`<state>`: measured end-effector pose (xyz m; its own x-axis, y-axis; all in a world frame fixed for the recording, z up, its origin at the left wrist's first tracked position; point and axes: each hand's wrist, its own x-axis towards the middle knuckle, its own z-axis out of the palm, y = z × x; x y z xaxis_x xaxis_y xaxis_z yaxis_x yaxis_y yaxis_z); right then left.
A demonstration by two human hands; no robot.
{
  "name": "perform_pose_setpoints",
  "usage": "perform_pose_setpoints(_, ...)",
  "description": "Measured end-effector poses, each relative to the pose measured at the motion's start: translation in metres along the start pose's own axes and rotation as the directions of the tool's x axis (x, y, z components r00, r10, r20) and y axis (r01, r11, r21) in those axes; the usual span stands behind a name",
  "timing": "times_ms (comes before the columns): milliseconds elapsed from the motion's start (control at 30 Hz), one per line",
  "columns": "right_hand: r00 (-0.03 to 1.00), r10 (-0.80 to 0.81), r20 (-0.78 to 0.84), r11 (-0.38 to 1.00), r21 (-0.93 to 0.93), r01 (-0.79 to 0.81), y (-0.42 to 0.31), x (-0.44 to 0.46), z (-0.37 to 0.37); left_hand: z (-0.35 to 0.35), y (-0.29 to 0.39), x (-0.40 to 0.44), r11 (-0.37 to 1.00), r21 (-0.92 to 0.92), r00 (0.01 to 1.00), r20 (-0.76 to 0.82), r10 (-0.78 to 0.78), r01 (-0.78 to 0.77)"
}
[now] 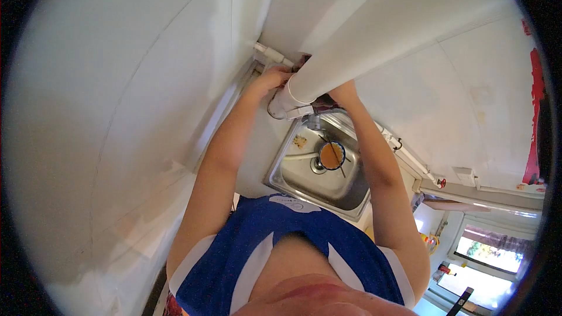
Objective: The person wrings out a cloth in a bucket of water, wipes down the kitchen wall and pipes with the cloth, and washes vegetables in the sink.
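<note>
A thick white pipe (345,41) rises above the corner of the sink, with a white joint (282,104) at its lower end. My left hand (277,76) is at the pipe's left side, fingers bent in against it and partly covered. On the other side, my right hand (344,93) reaches behind the pipe, which hides its fingers. Something dark and reddish, perhaps a cloth (325,104), shows behind the pipe close to both hands. What either hand grips is hidden.
Below is a steel sink (295,180) holding a blue-rimmed bowl (332,155) of orange liquid, with dark sticks across it. Food scraps (300,141) lie in the basin. Thin white pipes (410,155) run along the wall. A window (489,248) stands at the lower right.
</note>
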<state>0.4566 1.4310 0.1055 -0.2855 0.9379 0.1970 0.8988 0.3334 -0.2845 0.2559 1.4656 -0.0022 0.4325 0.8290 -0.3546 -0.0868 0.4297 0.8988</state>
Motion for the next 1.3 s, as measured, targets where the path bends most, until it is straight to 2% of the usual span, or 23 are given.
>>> perform_pose_setpoints(67,0.994,0.091,-0.056,0.992,0.095,-0.085,0.009,-0.002,-0.014,0.007,0.016,-0.014,0.956,0.257,0.978,-0.111,0.178,-0.145)
perform_pose_setpoints(100,0.994,0.092,-0.058,0.992,0.094,-0.086,0.009,-0.003,-0.023,0.009,0.025,-0.02,0.955,0.258,0.978,-0.109,0.18,-0.147)
perform_pose_setpoints(133,0.957,0.274,-0.095,0.918,0.323,-0.231,-0.001,-0.002,-0.042,0.011,0.034,-0.026,0.869,0.408,0.858,-0.3,0.417,-0.279)
perform_pose_setpoints(167,0.886,0.456,-0.085,0.769,0.538,-0.344,-0.009,-0.003,-0.057,0.013,0.042,-0.032,0.744,0.57,0.651,-0.424,0.63,-0.348)
perform_pose_setpoints(200,0.881,0.466,-0.083,0.764,0.54,-0.354,-0.016,-0.002,-0.064,0.013,0.058,-0.04,0.745,0.57,0.659,-0.417,0.626,-0.346)
perform_pose_setpoints(267,0.875,0.24,-0.421,0.896,0.443,-0.033,-0.031,0.002,-0.067,0.009,0.088,-0.055,0.875,0.356,0.639,-0.599,0.483,-0.327)
perform_pose_setpoints(300,0.872,0.246,-0.422,0.895,0.445,-0.037,-0.035,0.004,-0.065,0.01,0.092,-0.054,0.875,0.358,0.643,-0.595,0.483,-0.326)
perform_pose_setpoints(367,0.891,0.068,-0.449,0.958,0.278,0.067,-0.039,0.011,-0.061,0.011,0.099,-0.047,0.674,0.535,0.383,-0.56,0.734,-0.509)
perform_pose_setpoints(400,0.891,0.071,-0.448,0.957,0.281,0.065,-0.034,0.014,-0.053,0.003,0.085,-0.025,0.467,0.763,0.266,-0.385,0.884,-0.446)
perform_pose_setpoints(433,0.929,0.02,-0.37,0.949,0.298,0.098,-0.024,0.018,-0.036,0.005,0.081,-0.032,0.466,0.764,0.267,-0.384,0.884,-0.445)
perform_pose_setpoints(500,0.953,-0.042,-0.3,0.94,0.311,0.14,-0.008,0.019,-0.011,0.01,0.077,-0.047,0.33,0.934,0.492,-0.226,0.841,-0.135)
perform_pose_setpoints(533,0.975,-0.091,-0.202,0.952,0.269,0.145,0.0,0.015,0.001,0.005,0.065,-0.041,0.358,0.933,0.584,-0.266,0.767,-0.045)
perform_pose_setpoints(567,0.987,-0.133,-0.094,0.961,0.231,0.151,0.001,0.01,0.005,0.005,0.057,-0.043,0.36,0.932,0.589,-0.268,0.763,-0.042)
perform_pose_setpoints(633,0.983,-0.165,-0.085,0.972,0.154,0.176,-0.007,0.0,0.01,0.005,0.048,-0.045,0.112,0.991,0.633,-0.132,0.763,0.071)
perform_pose_setpoints(700,0.979,-0.188,-0.073,0.977,0.083,0.194,-0.009,-0.003,0.014,0.0,0.049,-0.034,0.087,0.994,0.592,-0.105,0.799,0.058)
perform_pose_setpoints(767,0.946,-0.325,0.01,0.945,0.032,0.325,-0.003,0.004,0.015,-0.003,0.063,-0.035,0.016,1.0,0.745,-0.023,0.666,0.016)
perform_pose_setpoints(867,0.92,-0.392,0.012,0.92,0.024,0.392,0.017,0.017,0.05,-0.006,0.074,-0.028,-0.073,0.997,0.812,0.034,0.583,0.01)
perform_pose_setpoints(967,0.894,-0.448,0.004,0.888,-0.11,0.446,0.026,0.03,0.067,-0.012,0.078,-0.016,-0.168,0.986,0.795,0.098,0.598,0.005)
perform_pose_setpoints(1033,0.898,-0.439,-0.002,0.893,-0.113,0.436,0.019,0.028,0.054,-0.011,0.072,-0.021,-0.17,0.985,0.814,0.099,0.573,0.0)
perform_pose_setpoints(1133,0.905,-0.42,-0.069,0.899,-0.17,0.404,-0.001,0.022,0.026,-0.003,0.065,-0.038,-0.146,0.989,0.738,0.087,0.669,0.016)
perform_pose_setpoints(1200,0.91,-0.396,-0.125,0.907,-0.211,0.366,-0.008,0.016,0.008,0.005,0.066,-0.05,0.209,0.978,0.723,-0.127,0.679,-0.025)
perform_pose_setpoints(1267,0.935,-0.032,0.354,0.837,-0.501,0.218,-0.007,0.007,-0.01,0.004,0.053,-0.056,0.152,0.988,0.724,-0.108,0.681,0.004)
perform_pose_setpoints(1300,0.937,-0.028,0.349,0.835,-0.507,0.214,-0.004,0.0,-0.017,0.001,0.048,-0.056,0.099,0.994,0.711,-0.101,0.696,0.044)
